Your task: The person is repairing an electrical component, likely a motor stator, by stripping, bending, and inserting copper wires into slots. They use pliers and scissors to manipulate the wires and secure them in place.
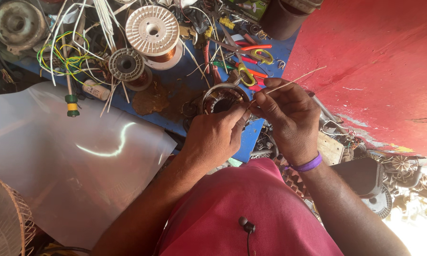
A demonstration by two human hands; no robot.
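Head view, over the blue workbench [175,90]:
Position: the person stood over the bench edge, both forearms reaching forward from a pink garment [242,208].
Left hand: the left hand [213,135] rested on the near rim of a round motor stator [221,98], its fingers curled and pinched together at the rim's right side; exactly what lay between the fingertips could not be made out.
Right hand: the right hand [287,114] was closed in a pinch on a thin pale wire [294,81], which ran up and to the right from the fingertips. A purple wristband [308,164] sat on that wrist.
Stator location: the stator lay on the bench, just ahead of both hands, with copper windings visible inside its ring.
Meeting point: the fingertips of both hands came together just beside the stator's right edge.
Bench, left: a large white spool [152,29] of copper wire and a smaller grey spool [126,65] stood among loose white and yellow-green leads.
Bench, rear: red-handled pliers [251,47] lay beyond the stator.
Surroundings: a white plastic sheet [71,156] hung off the bench at left; a red surface [379,71] filled the right.
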